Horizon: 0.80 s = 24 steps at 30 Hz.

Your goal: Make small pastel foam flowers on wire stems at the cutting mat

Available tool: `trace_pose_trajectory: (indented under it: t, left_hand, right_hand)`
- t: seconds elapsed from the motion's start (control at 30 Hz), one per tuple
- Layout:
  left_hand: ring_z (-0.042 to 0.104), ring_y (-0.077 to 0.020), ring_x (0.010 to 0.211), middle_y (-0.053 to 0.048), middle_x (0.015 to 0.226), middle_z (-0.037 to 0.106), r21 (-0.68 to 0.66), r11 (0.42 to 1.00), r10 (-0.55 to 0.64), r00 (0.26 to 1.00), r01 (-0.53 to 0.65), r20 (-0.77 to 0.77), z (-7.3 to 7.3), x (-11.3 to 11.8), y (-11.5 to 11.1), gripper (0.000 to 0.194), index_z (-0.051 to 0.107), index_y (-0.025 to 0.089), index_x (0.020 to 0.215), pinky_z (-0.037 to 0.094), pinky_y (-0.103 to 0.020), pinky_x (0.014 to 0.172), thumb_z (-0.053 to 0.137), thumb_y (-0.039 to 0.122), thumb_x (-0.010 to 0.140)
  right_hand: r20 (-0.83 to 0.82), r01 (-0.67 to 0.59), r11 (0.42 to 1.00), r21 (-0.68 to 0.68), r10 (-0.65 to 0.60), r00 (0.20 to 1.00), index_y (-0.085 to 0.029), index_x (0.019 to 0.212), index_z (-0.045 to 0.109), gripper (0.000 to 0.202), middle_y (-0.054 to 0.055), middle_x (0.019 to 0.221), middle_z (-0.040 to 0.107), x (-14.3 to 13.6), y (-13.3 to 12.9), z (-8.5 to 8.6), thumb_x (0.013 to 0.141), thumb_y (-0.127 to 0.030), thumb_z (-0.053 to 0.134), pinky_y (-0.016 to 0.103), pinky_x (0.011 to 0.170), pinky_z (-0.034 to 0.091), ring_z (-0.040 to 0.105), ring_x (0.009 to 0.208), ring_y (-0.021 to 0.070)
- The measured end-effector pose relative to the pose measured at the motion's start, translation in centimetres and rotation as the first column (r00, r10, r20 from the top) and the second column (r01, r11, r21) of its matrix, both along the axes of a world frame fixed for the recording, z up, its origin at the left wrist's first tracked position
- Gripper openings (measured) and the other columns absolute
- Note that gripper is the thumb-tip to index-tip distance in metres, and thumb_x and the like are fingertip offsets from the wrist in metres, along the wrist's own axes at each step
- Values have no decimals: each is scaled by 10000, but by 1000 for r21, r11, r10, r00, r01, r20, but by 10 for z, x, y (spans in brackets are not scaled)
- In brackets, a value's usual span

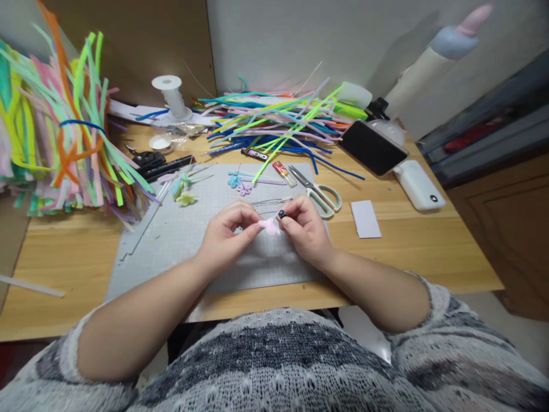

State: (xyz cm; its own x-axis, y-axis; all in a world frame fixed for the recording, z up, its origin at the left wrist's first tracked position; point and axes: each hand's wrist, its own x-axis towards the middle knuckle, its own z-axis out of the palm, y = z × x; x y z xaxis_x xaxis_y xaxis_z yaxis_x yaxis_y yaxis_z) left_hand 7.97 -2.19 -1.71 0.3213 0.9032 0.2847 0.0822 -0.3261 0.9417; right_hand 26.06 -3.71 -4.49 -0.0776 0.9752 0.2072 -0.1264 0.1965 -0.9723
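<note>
My left hand (231, 232) is closed, pinching a small pale pink pipe-cleaner flower (270, 226) by its left side above the cutting mat (171, 252). My right hand (307, 232) is also closed, its thumb and fingers around a small black thing (282, 214) with a pale tip against the flower; its kind is too small to make out. Several thin dark wires (268, 202) lie on the mat just behind my hands. Farther back on the mat are a blue pipe-cleaner flower (234, 181), a purple one (244, 189) and a yellow one (186, 198).
Scissors (319, 191) lie right of my right hand, near a small red-and-clear case (285, 174). Loose pipe cleaners (274, 117) spread across the back; a big bundle (72, 120) fills the left. A phone (373, 147), white power bank (420, 184) and white card (366, 219) are rightward.
</note>
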Motion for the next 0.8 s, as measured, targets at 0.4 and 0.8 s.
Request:
trace_pose_trajectory:
  t: [0.4,0.8]
  left_hand:
    - [557,-146,735,-28,767,607,-19,1000,-14,1000,15,27,-4,0,0,112,653,183,759,430,-283,678,673,281,809]
    - [573,-151,743,-39,778,615,8,1000,-18,999,18,28,-3,-1,0,134,645,184,763,459,-291,686,654,303,826]
  right_hand:
    - [106,-70,993,93,59,993,-247,876,449,158,-35,766,483,0,-3,6,837,-268,601,286,639,382,460,690,127]
    - [103,-91,995,46,86,991,-248,874,456,268,-25,768,501,3,-3,7,805,-414,654,297,641,383,461,684,133]
